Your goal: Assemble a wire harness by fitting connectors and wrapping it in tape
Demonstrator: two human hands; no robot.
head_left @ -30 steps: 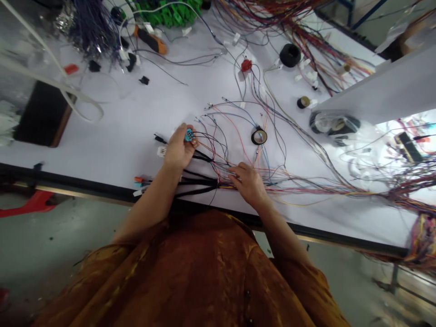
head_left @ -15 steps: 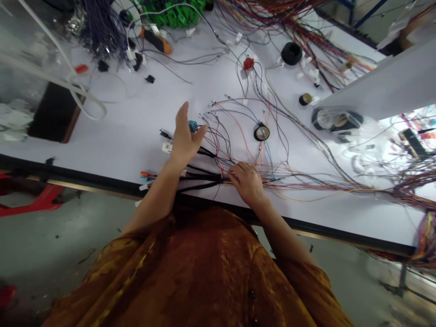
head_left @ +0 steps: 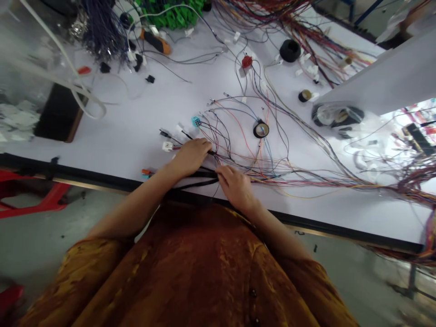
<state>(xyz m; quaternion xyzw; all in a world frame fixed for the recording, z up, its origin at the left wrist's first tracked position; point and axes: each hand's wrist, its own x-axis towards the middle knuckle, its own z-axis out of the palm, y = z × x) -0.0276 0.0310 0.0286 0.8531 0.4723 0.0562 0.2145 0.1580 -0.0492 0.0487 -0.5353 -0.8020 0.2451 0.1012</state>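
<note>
A wire harness (head_left: 306,181) runs along the table's near side, its left end split into several black-taped branches (head_left: 199,181). My left hand (head_left: 192,156) is closed over one upper branch, palm down. At the point where the branches join the loose wires, my right hand (head_left: 235,186) pinches the bundle. Left of my hands lie a white connector (head_left: 167,146), a black connector (head_left: 165,133) and an orange connector (head_left: 146,172) on branch ends. A round teal connector (head_left: 195,121) with thin wires rests just beyond my left hand.
A tape roll (head_left: 261,130) lies among the loose wires, a red connector (head_left: 247,61) farther back. Green connectors (head_left: 173,13), an orange-and-black tool (head_left: 156,42) and purple wires (head_left: 102,32) are at the back left. A black box (head_left: 59,111) stands left; a white post (head_left: 371,77) rises right.
My left hand has come down from above the teal connector, closing on a taped branch. My right hand has shifted slightly left along the bundle.
</note>
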